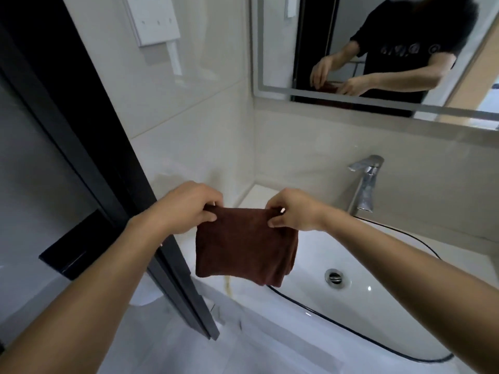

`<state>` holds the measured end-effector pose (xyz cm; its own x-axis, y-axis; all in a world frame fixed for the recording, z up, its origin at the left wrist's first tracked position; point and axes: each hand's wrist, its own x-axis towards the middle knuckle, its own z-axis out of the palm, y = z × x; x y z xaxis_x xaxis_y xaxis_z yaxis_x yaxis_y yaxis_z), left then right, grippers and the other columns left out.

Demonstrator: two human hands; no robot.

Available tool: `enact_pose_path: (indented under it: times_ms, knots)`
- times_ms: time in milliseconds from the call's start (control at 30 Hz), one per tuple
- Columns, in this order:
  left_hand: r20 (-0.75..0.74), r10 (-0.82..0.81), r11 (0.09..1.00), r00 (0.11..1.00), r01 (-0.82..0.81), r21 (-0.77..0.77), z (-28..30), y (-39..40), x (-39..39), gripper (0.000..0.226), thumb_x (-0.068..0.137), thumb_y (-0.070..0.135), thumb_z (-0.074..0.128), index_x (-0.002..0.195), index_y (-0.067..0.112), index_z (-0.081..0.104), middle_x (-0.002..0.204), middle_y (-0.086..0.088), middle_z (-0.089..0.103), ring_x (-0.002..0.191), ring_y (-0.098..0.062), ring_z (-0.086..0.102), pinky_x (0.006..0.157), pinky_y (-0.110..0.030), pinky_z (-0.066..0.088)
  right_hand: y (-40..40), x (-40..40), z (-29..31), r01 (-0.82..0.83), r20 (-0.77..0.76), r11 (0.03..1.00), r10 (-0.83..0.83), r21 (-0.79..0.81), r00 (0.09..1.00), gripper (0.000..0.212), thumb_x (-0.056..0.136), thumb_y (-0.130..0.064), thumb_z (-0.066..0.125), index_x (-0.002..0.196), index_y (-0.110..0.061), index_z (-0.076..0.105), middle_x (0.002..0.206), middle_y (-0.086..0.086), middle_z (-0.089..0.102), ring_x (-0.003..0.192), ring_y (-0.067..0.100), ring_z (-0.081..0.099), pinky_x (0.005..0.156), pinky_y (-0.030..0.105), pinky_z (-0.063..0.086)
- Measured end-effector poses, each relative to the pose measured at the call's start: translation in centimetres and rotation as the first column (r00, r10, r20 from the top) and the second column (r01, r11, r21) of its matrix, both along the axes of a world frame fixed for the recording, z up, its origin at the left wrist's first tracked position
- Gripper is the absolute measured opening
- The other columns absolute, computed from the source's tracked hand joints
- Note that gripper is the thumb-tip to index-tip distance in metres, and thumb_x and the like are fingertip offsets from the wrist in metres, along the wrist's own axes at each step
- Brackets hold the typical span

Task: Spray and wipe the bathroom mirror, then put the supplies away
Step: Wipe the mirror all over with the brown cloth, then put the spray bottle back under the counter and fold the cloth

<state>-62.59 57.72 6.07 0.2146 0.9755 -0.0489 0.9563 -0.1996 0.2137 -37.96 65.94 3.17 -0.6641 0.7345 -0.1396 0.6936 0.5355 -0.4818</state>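
Observation:
A folded brown cloth (244,247) hangs in the air over the left end of the white sink (378,306). My left hand (186,206) pinches its upper left corner, and my right hand (294,211) pinches its upper right corner. The bathroom mirror (378,49) hangs on the wall at the upper right, above and beyond both hands, and reflects a person holding the cloth. No spray bottle is in view.
A chrome faucet (364,182) stands behind the sink on the right. A black door frame (113,168) runs diagonally down the left, close to my left arm. A white wall box (154,20) hangs at the upper left. The white counter (189,333) lies below.

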Motion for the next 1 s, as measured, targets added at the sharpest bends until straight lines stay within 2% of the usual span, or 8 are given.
enact_pose_path:
  times_ms: [100,167,267,367,500,667,800,1000]
  knots:
    - [-0.005,-0.140,0.982,0.990,0.138,-0.132,-1.7,2.2,1.7,0.010,0.089,0.016,0.072,0.096,0.022,0.070,0.079,0.019,0.054,0.076,0.000,0.051,0.067,-0.017,0.038,-0.9,1.8,-2.6,0.119,0.024,0.968,-0.116,-0.222,0.993,0.005,0.085,-0.009,0.073,0.081,-0.012,0.071,0.078,0.004,0.064,0.073,0.019,0.058,0.068,0.031,0.047]
    - [-0.031,-0.204,0.961,0.979,0.194,-0.197,-4.2,4.2,3.2,0.012,0.088,0.014,0.072,0.099,0.019,0.071,0.078,0.018,0.050,0.076,-0.006,0.050,0.066,-0.021,0.035,-0.9,2.8,-4.7,0.209,0.085,0.932,-0.192,-0.297,0.978,0.013,0.084,-0.007,0.072,0.074,-0.014,0.070,0.072,0.003,0.061,0.071,0.020,0.058,0.063,0.027,0.047]
    - [-0.047,-0.236,0.952,0.971,0.222,-0.212,-8.4,7.2,5.4,0.016,0.089,0.011,0.069,0.105,0.014,0.070,0.090,0.006,0.056,0.090,-0.017,0.053,0.074,-0.026,0.037,-0.2,3.6,-7.6,0.316,0.184,0.911,-0.274,-0.265,0.944,0.012,0.088,-0.010,0.071,0.099,-0.010,0.076,0.088,0.005,0.063,0.085,0.022,0.058,0.062,0.025,0.045]
    - [-0.050,-0.187,0.967,0.981,0.175,-0.185,-11.8,9.4,6.9,0.019,0.091,0.012,0.064,0.109,0.016,0.068,0.110,-0.003,0.063,0.105,-0.022,0.057,0.085,-0.032,0.045,0.7,4.3,-9.9,0.394,0.224,0.889,-0.345,-0.233,0.911,0.031,0.091,-0.014,0.070,0.120,-0.004,0.072,0.106,0.010,0.065,0.096,0.024,0.058,0.077,0.026,0.043]
    - [-0.068,-0.120,0.978,0.990,0.106,-0.179,-14.7,10.8,7.2,0.015,0.090,0.013,0.063,0.102,0.020,0.067,0.109,-0.003,0.063,0.103,-0.026,0.059,0.085,-0.038,0.050,1.2,4.4,-12.2,0.438,0.218,0.873,-0.394,-0.216,0.893,0.034,0.092,-0.017,0.070,0.123,-0.005,0.071,0.122,0.014,0.067,0.114,0.030,0.061,0.085,0.028,0.044]
    - [-0.085,-0.066,0.981,0.994,0.049,-0.188,-16.0,11.5,6.1,0.015,0.091,0.012,0.061,0.104,0.017,0.066,0.112,-0.004,0.062,0.102,-0.026,0.059,0.085,-0.038,0.051,2.1,4.0,-13.8,0.485,0.112,0.843,-0.473,-0.233,0.874,0.025,0.089,-0.015,0.073,0.112,-0.005,0.074,0.110,0.011,0.068,0.094,0.022,0.057,0.077,0.026,0.042]
    - [-0.053,0.033,0.987,0.998,-0.041,-0.157,-17.0,12.0,4.8,0.013,0.092,0.013,0.063,0.104,0.015,0.067,0.113,-0.007,0.064,0.101,-0.026,0.060,0.086,-0.038,0.051,3.0,3.0,-14.6,0.509,0.005,0.831,-0.521,-0.222,0.853,0.022,0.089,-0.013,0.072,0.110,-0.007,0.074,0.113,0.011,0.068,0.091,0.021,0.057,0.077,0.029,0.047]
    - [0.011,0.121,0.983,0.993,-0.118,-0.137,-18.5,11.5,4.9,0.017,0.091,0.014,0.064,0.107,0.019,0.066,0.114,-0.003,0.064,0.103,-0.024,0.060,0.084,-0.037,0.050,2.9,2.7,-17.1,0.536,0.056,0.807,-0.541,-0.248,0.839,0.025,0.089,-0.008,0.069,0.114,-0.008,0.072,0.115,0.013,0.068,0.090,0.020,0.057,0.071,0.026,0.046]
